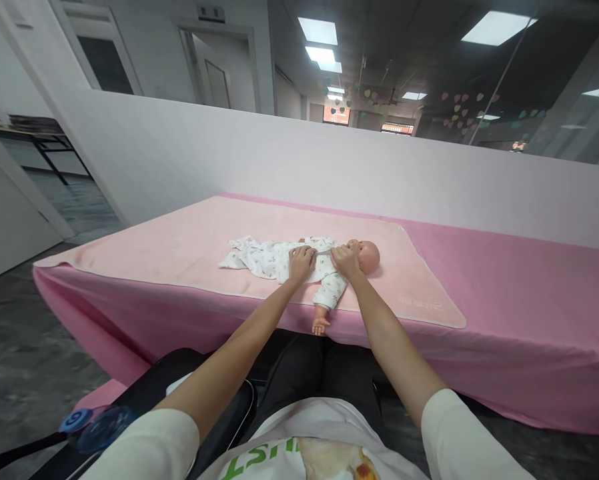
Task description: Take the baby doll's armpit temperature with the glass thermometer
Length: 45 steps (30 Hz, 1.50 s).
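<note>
While both arms (252, 341) extend forward, bent fingers (302, 252) touch the doll (323, 269).

Left hand (302, 263) and right hand (345, 261) reach forward, curled.

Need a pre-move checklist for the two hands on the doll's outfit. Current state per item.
1. Doll supported: ok; head and body lie on the peach mat.
2. Left hand on the white patterned garment: ok; it is at the doll's torso.
3. Right hand at the garment's upper end: ok; it is close to the doll's head.
4. Secure pinch on the fabric: cannot tell for either hand; fingertips too small to read.
5. Doll's near arm fully on the mat: not ok; its end reaches past the mat's near edge.
6. Garment's fastenings: cannot tell; too small to make out.
</note>
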{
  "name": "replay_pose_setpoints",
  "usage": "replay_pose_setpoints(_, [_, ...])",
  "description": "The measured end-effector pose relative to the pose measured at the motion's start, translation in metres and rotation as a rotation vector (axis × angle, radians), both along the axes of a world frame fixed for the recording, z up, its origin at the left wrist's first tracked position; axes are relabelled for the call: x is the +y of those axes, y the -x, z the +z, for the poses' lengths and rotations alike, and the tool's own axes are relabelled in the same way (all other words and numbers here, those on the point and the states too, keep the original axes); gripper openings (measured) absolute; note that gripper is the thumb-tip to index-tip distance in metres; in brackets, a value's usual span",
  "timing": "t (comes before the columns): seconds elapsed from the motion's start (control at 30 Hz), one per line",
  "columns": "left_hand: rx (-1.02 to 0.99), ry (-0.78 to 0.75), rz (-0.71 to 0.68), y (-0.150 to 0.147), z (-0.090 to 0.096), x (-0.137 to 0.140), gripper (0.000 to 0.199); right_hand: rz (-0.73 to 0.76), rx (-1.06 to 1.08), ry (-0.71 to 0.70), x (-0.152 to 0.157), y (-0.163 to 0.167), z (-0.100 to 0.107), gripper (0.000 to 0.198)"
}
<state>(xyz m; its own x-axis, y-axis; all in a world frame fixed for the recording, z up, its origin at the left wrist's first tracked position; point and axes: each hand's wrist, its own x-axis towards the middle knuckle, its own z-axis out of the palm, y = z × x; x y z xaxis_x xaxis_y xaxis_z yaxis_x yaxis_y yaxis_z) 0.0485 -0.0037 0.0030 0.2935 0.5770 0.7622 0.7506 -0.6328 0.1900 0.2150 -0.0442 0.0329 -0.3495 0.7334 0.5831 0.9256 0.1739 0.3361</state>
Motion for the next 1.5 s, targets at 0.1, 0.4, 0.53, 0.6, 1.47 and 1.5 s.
replay_pose_setpoints(0.1, [0.012, 0.019, -0.008, -0.002, 0.007, 0.003, 0.020, 0.077, -0.036, 0.021, 0.004, 0.007, -0.003, 0.025])
replay_pose_setpoints(0.4, [0.043, 0.107, -0.049, 0.000, 0.024, 0.003, 0.018, 0.151, -0.048, 0.041, 0.019, 0.027, -0.006, 0.025])
replay_pose_setpoints(0.53, [0.000, 0.139, -0.056, -0.002, 0.028, 0.003, 0.016, 0.149, -0.036, 0.041, 0.020, 0.029, -0.006, 0.027])
replay_pose_setpoints(0.6, [-0.037, 0.161, -0.053, -0.003, 0.029, 0.003, 0.016, 0.136, -0.021, 0.033, 0.020, 0.031, -0.005, 0.027])
replay_pose_setpoints(1.47, [-0.068, 0.246, -0.059, 0.000, 0.036, 0.011, 0.020, 0.186, -0.077, 0.062, 0.024, 0.035, -0.001, 0.034])
replay_pose_setpoints(1.5, [-0.051, 0.235, -0.070, 0.001, 0.036, 0.011, 0.019, 0.190, -0.084, 0.069, 0.024, 0.034, 0.000, 0.033])
